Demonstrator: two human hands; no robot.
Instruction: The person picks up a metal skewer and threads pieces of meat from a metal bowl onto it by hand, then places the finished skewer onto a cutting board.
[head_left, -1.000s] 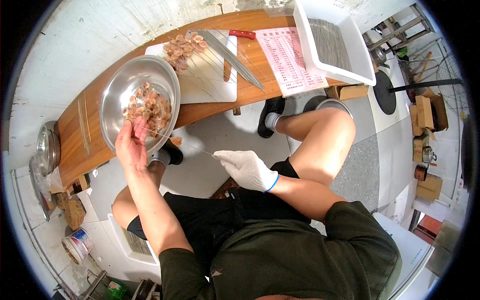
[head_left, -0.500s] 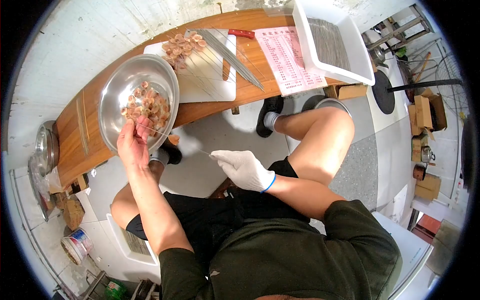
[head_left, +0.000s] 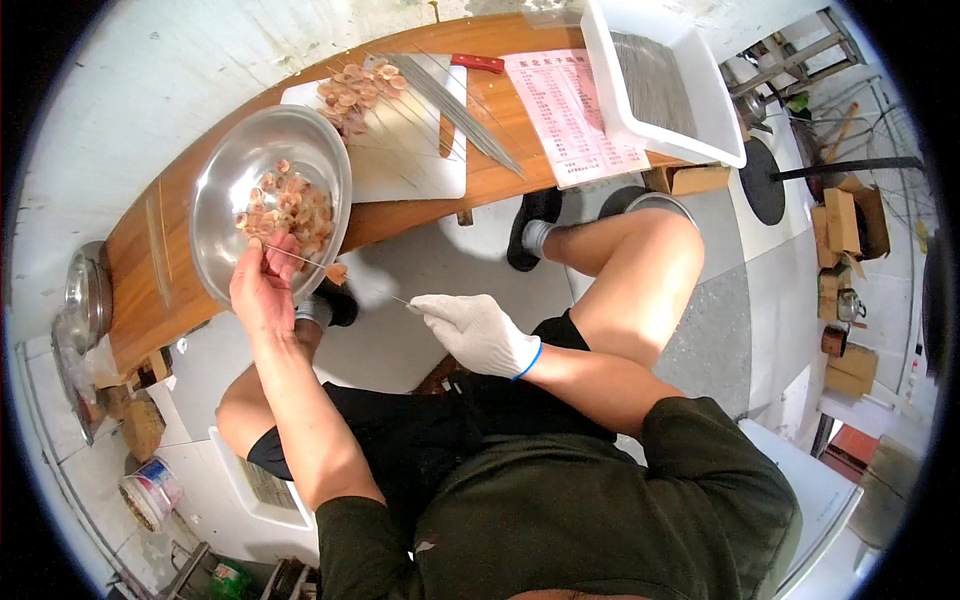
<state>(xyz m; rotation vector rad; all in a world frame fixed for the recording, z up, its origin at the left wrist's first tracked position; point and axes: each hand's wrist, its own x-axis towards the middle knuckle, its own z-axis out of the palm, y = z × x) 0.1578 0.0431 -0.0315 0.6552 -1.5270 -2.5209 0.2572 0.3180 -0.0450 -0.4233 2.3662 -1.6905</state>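
My bare left hand [head_left: 266,280] is over the near edge of a steel bowl [head_left: 215,190], its thumb and fingertips pinched at the far end of a thin metal skewer [head_left: 302,258]. Whether a piece is also between those fingertips is hidden. One pinkish-brown piece [head_left: 337,273] is threaded on the skewer, just right of that hand. My right hand [head_left: 475,332], in a white knit glove, grips the skewer's other end above my lap. Small round pieces [head_left: 290,205] like the threaded one, apparently meat, lie heaped in the bowl.
A white cutting board [head_left: 430,180] bears more pieces [head_left: 355,90] and a bundle of skewers [head_left: 455,110]. Beyond are a red-handled knife [head_left: 478,63], a pink printed sheet [head_left: 570,120] and a white bin [head_left: 720,145] of skewers. My knees flank the wooden table's [head_left: 150,280] front edge.
The view has shifted slightly, so everything sits a little farther left. My right hand has moved slightly left and up. Both hands keep their hold, and the piece stays on the skewer.
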